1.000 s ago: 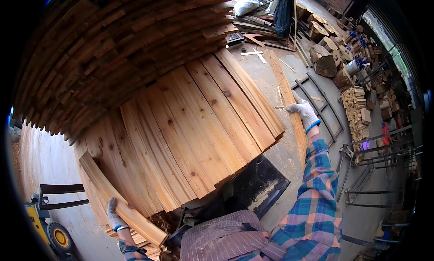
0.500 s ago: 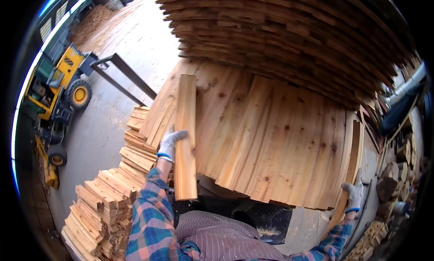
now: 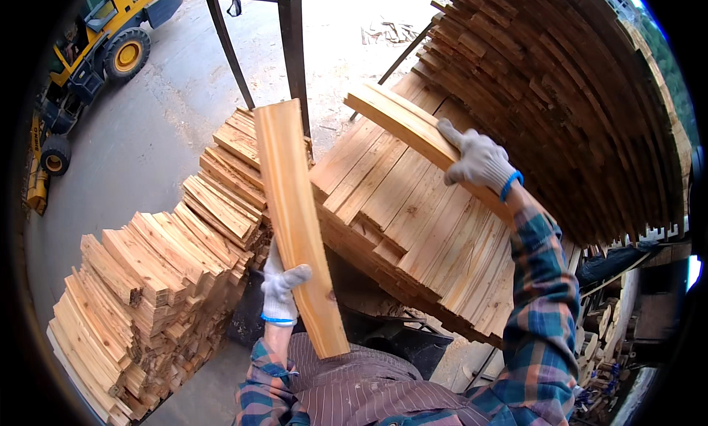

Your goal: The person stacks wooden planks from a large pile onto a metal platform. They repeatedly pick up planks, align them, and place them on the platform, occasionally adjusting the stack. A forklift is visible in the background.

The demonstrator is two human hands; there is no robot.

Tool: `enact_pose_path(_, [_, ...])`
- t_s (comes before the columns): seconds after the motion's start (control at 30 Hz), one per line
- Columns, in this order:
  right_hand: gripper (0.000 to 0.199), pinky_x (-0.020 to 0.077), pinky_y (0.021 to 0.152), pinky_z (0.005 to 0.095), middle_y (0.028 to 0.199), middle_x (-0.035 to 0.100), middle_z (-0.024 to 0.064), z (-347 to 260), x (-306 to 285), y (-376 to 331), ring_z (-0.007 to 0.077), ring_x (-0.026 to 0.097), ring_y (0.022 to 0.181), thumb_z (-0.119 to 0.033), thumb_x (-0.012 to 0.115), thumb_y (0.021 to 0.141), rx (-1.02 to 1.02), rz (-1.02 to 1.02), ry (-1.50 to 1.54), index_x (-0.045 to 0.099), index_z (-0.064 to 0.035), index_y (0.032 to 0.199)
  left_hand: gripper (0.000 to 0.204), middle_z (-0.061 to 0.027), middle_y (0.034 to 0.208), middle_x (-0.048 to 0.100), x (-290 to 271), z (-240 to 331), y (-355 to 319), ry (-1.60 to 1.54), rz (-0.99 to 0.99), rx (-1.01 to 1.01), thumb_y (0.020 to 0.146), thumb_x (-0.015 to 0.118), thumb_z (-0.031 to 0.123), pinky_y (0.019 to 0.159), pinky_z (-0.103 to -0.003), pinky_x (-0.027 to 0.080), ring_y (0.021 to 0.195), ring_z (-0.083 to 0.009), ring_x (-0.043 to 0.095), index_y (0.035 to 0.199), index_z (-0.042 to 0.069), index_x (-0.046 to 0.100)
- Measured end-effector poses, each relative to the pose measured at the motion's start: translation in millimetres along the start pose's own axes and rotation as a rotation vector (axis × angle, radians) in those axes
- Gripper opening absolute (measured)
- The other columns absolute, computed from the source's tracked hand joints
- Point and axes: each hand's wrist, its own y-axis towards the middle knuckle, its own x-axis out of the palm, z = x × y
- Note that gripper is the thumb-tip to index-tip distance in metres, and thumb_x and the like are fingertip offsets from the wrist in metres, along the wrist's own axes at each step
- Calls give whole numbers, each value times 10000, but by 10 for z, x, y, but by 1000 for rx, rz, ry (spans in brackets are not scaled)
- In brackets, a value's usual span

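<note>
My left hand [image 3: 281,287], in a white knit glove with a blue cuff, is closed round the lower part of a pale wooden board [image 3: 293,212]. That board stands nearly upright in front of my apron, its top leaning a little left. Gloved the same way, my right hand [image 3: 478,159] grips a second wooden board [image 3: 402,121], which slants from upper left to lower right. Its lower end is partly hidden by my forearm. Beneath it lies a flat-topped pile of boards [image 3: 424,197], laid side by side in layers.
Stepped stacks of short boards [image 3: 166,253] stand at my left. A tall dark stack of boards [image 3: 568,94] rises at the far right. Behind the piles is a metal frame [image 3: 293,53], and a yellow wheel loader [image 3: 103,42] is parked on the concrete floor [image 3: 166,123].
The view has turned. My right hand has come up from the right edge of the pile with its board and now holds it slanted above the pile. My left hand keeps its board.
</note>
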Motion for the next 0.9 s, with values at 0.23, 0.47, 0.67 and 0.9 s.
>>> enact_pose_path(0.23, [866,550,803,400,1011,708,172,-1908,-565,1541,303,687,927,-311,797,626,-180,-70,-265,487,-251,1433,849,-106,1008,574,-1701,573,-443,119,399,-64,721,760,337,664,-344,556,821,-226,622,1397,-1,373])
enact_pose_path(0.47, [714,544,766,407,1032,714,149,-2203,184,1987,315,684,899,-179,816,589,-347,-490,-494,626,-110,1274,761,-123,998,560,-3012,18,-1212,73,721,-35,808,727,242,596,-354,571,739,-234,620,1417,3,339])
enact_pose_path(0.67, [817,541,790,416,1006,708,153,-2548,-125,1795,319,687,914,-232,824,583,-300,-362,-511,556,-210,1354,805,-124,1027,532,-2859,232,-980,-67,663,-140,753,750,233,652,-357,553,785,-238,598,1409,7,342])
enact_pose_path(0.9, [961,526,847,437,1046,681,165,-1885,148,1478,328,663,1007,-330,788,617,-181,-324,-414,388,-318,1491,810,-115,987,528,-2358,237,-480,-4,618,-166,726,747,378,660,-359,547,795,-239,595,1342,-1,381])
